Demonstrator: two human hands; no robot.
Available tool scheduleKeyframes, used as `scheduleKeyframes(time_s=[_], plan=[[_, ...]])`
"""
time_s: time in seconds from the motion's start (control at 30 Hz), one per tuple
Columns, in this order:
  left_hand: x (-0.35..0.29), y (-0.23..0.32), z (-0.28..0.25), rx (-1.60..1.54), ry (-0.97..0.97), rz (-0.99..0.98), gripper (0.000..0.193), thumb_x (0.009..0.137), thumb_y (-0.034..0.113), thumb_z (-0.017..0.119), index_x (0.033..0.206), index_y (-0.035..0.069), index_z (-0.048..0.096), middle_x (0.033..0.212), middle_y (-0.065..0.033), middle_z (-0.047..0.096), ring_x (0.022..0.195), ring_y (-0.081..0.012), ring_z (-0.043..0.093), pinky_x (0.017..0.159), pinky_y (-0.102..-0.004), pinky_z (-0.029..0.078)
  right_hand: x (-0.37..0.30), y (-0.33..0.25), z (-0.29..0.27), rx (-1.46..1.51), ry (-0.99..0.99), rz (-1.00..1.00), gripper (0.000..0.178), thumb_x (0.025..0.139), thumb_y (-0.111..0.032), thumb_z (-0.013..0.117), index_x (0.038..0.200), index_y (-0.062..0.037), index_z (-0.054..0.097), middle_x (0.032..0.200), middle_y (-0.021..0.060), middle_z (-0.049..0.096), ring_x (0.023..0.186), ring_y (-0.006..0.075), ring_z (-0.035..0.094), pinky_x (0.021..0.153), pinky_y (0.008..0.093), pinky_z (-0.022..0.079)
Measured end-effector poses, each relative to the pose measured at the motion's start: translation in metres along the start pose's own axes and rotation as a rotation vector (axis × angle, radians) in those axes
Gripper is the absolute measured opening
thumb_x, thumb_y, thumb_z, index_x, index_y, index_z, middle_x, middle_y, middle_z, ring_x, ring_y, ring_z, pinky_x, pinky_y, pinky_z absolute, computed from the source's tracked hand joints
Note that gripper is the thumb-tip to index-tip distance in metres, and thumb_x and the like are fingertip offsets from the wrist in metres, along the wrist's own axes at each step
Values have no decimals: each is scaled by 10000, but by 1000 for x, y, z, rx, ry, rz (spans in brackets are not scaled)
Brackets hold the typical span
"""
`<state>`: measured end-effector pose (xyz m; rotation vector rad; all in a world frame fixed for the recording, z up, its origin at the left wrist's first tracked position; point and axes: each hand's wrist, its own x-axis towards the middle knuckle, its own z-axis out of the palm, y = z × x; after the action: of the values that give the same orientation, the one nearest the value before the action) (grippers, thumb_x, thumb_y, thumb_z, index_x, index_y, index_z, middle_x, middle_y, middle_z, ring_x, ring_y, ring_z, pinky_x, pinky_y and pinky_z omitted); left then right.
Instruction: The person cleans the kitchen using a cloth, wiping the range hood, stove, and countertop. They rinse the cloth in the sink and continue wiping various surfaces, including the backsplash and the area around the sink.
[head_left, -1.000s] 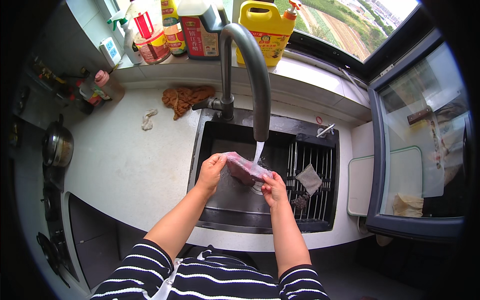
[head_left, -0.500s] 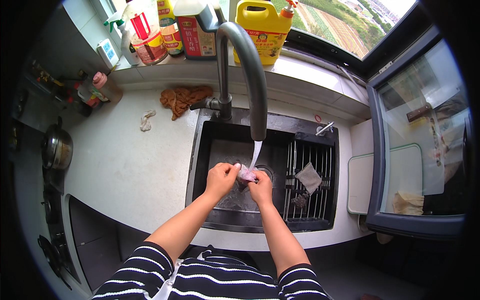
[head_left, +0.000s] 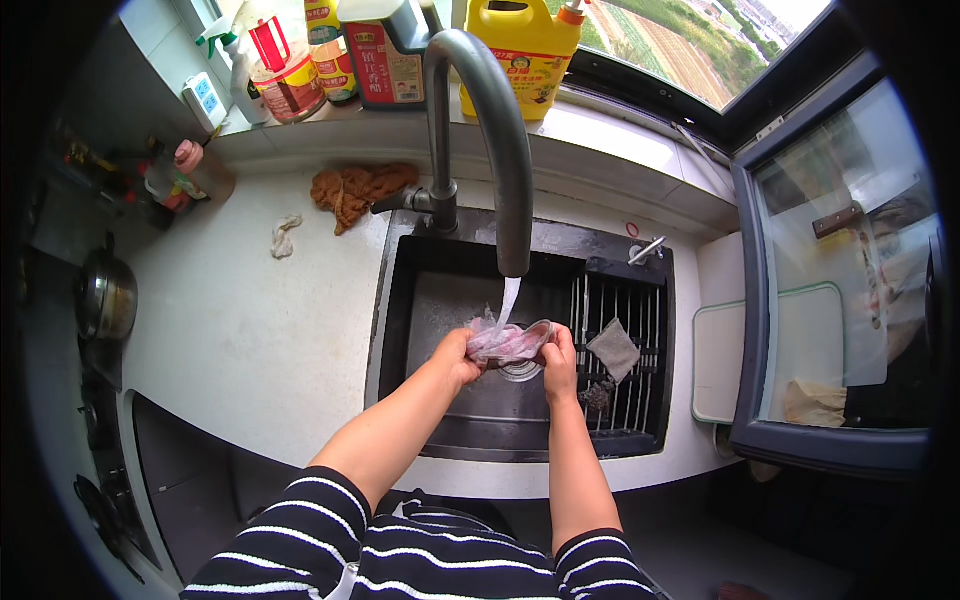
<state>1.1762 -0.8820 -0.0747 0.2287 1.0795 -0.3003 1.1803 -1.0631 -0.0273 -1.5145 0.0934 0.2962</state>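
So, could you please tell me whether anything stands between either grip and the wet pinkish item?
Nothing visible does: the left grip and right grip each hold an end of the pinkish item over the sink. The water stream falls onto it between them, blocking neither.

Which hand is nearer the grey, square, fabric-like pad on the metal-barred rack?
Right. The right hand is just left of the grey pad, not touching it; the left hand is farther left.

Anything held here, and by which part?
A limp pink piece, perhaps cloth, held by its ends: left hand at one, right hand at the other.
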Motion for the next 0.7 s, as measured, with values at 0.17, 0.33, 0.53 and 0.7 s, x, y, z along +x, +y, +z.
scheduleKeyframes(time_s=[0.17, 0.33, 0.53, 0.7], plan=[[-51, -5, 14, -91, -81, 9, 318, 883, 68, 427, 1165, -35, 535, 1190, -205, 584, 1100, -367, 588, 1009, -557, 443, -8, 29, 46, 634, -160, 592, 679, 892, -638, 519, 1366, -158, 442, 1254, 69, 569, 1174, 242, 536, 967, 474, 419], [-71, -1, 6, 90, -249, -87, 426, 954, 255, 441, 1310, 23, 463, 1310, -187, 523, 1225, -383, 502, 1072, -607, 337, 13, 61, 64, 922, -12, 446, 548, 898, -460, 621, 1297, -105, 497, 1139, 106, 619, 1074, 270, 594, 964, 432, 474], [-62, 4, -11, 400, 20, 3, 540, 969, 586, 409, 1296, 162, 483, 1314, -105, 524, 1202, -348, 511, 957, -657, 367, 7, 57, 86, 26, 133, 23, 360, 876, -175, 688, 1192, -20, 610, 1103, 117, 635, 978, 219, 602, 886, 320, 474], [-60, -15, 4, 498, 27, 360, 471, 1013, 459, 432, 1217, 47, 532, 1101, -89, 617, 993, -208, 577, 858, -370, 472, 1, 65, 90, -353, 270, -68, 352, 872, -286, 700, 1061, 2, 630, 1006, 171, 647, 930, 249, 623, 808, 346, 483]])
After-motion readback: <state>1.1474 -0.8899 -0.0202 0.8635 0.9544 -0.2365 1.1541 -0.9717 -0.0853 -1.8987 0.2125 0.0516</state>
